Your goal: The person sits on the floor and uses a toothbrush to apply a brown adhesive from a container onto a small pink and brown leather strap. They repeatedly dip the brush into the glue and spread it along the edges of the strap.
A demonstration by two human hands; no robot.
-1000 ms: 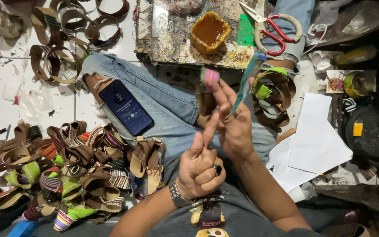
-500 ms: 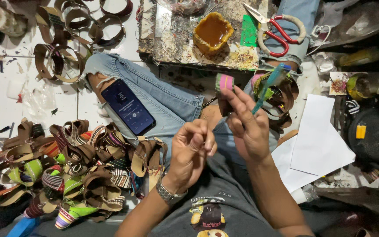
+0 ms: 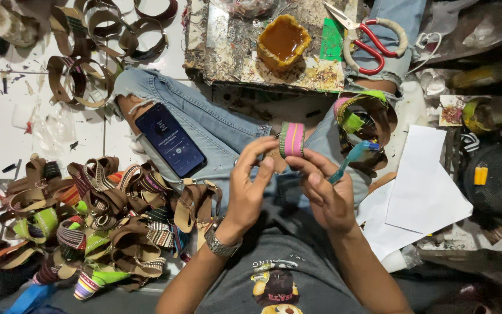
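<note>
From the head view, both hands meet above the lap: the left hand (image 3: 250,186) pinches the brown end of a pink-and-green striped strap (image 3: 291,140), and the right hand (image 3: 326,195) grips the same strap while clamping a blue brush (image 3: 351,158) between its fingers. A phone (image 3: 171,139) with a dark screen rests on the jeans. Finished straps (image 3: 106,221) lie piled on the floor at the left. Ahead, a stained board (image 3: 228,46) carries an amber glue tub (image 3: 283,40) and red-handled scissors (image 3: 367,36). White paper sheets (image 3: 425,192) lie to the right.

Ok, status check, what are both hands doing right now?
Left hand and right hand both pinch the striped strap piece. Right also holds a blue brush. Phone on thigh, nothing in the way.
</note>
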